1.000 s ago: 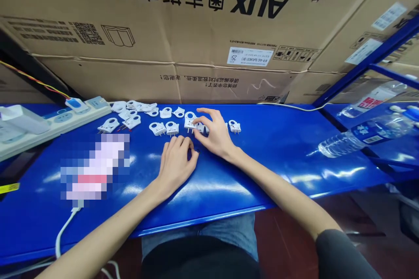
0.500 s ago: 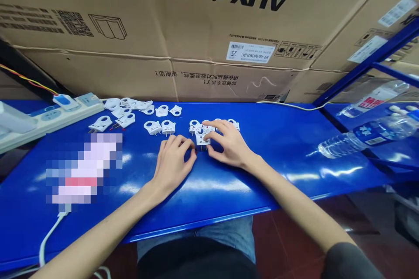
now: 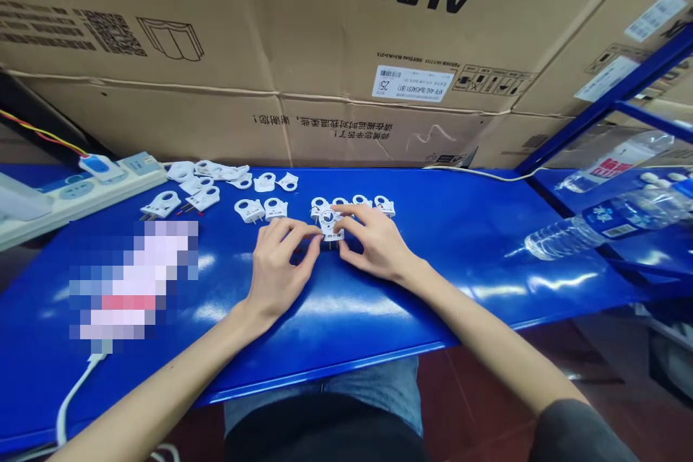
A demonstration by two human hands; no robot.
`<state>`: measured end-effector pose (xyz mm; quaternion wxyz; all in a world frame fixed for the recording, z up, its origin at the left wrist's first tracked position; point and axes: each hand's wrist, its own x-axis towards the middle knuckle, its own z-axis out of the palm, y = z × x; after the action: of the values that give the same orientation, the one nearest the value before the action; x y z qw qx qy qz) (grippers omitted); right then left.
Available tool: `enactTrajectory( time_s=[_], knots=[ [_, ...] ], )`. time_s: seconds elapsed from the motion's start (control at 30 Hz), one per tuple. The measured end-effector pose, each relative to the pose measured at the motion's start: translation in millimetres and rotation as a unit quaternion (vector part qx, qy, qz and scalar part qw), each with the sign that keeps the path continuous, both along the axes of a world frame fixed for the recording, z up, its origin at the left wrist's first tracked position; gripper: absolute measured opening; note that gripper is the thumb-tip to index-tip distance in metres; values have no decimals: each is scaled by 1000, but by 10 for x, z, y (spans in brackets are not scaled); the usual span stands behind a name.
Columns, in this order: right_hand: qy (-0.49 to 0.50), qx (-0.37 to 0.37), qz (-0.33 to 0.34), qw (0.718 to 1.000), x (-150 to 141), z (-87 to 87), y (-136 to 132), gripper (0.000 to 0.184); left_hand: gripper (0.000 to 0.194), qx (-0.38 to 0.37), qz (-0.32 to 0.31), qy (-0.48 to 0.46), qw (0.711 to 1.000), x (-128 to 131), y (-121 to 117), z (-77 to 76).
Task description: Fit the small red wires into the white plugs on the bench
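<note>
Between my two hands is a white plug piece [image 3: 331,232] with a round ring hole at its top and thin metal prongs pointing down towards me. My right hand [image 3: 376,244] grips it, fingertips on its right side. My left hand [image 3: 277,263] is pinched at the piece's lower left edge; whatever lies between thumb and finger is too small to name. Just behind stands a row of similar white plug pieces [image 3: 362,202], partly covered by my right fingers. To the left, a pair of plug pieces [image 3: 276,208] sits side by side.
More white plug pieces [image 3: 221,172] lie in a loose pile at the back left, beside a power strip [image 3: 81,191]. A blurred-out object [image 3: 135,278] with a white cable lies left on the blue table [image 3: 346,317]. Water bottles [image 3: 611,220] lie right. Cardboard boxes [image 3: 216,115] stand behind.
My left hand has moved slightly up, its thumb and finger now at the plug piece's lower left edge. My right hand still holds the piece. The view has shifted a little.
</note>
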<state>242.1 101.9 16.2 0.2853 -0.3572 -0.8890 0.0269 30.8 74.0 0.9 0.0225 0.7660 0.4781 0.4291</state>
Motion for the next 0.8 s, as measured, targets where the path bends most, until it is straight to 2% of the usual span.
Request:
enactTrajectory(
  time_s=[0.2, 0.33, 0.8],
  knots=[
    [9, -32, 10, 999, -71, -28, -70, 21, 13, 25, -9, -36, 999, -6, -10, 1],
    [43, -54, 7, 998, -93, 4, -95, 15, 13, 21, -2, -50, 999, -12, -6, 18],
    [79, -50, -23, 995, -45, 42, -59, 10, 7, 21, 16, -84, 996, -5, 13, 52]
  ],
)
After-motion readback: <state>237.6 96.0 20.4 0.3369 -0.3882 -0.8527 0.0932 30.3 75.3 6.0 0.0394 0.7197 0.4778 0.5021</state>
